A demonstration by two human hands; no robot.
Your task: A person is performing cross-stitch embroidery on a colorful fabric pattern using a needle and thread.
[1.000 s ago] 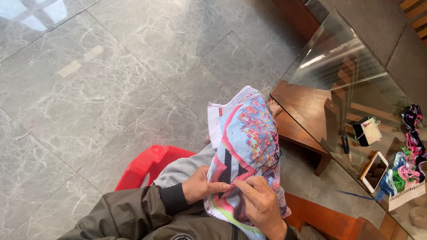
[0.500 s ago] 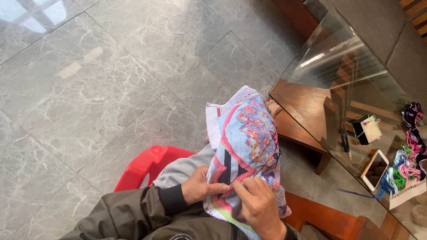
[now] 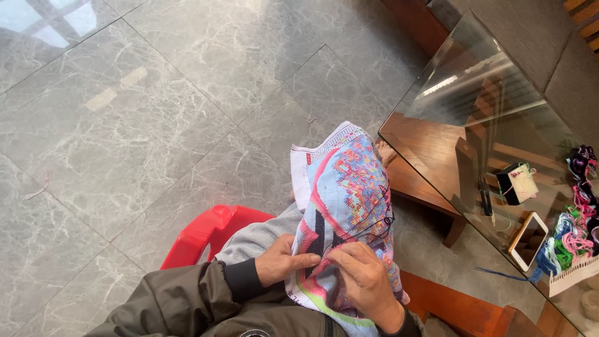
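A colourful cross-stitch cloth [image 3: 346, 193], pink, blue and black on white canvas, lies draped over my knee. My left hand [image 3: 284, 262] pinches its lower left edge between thumb and fingers. Against the cloth's lower part my right hand [image 3: 365, 281] has its fingers curled, pressing on the stitched area. A dark thread [image 3: 374, 224] loops across the cloth just above my right hand. Whether a needle sits in my fingers cannot be seen.
A red plastic chair [image 3: 209, 234] stands under my left arm on grey marble tiles. A glass-topped wooden table [image 3: 474, 106] at the right carries a phone [image 3: 527, 234], bundles of coloured thread [image 3: 577, 231] and a small thread card [image 3: 518, 184].
The hands and cloth have barely shifted; my right hand's fingers have moved slightly on the cloth.
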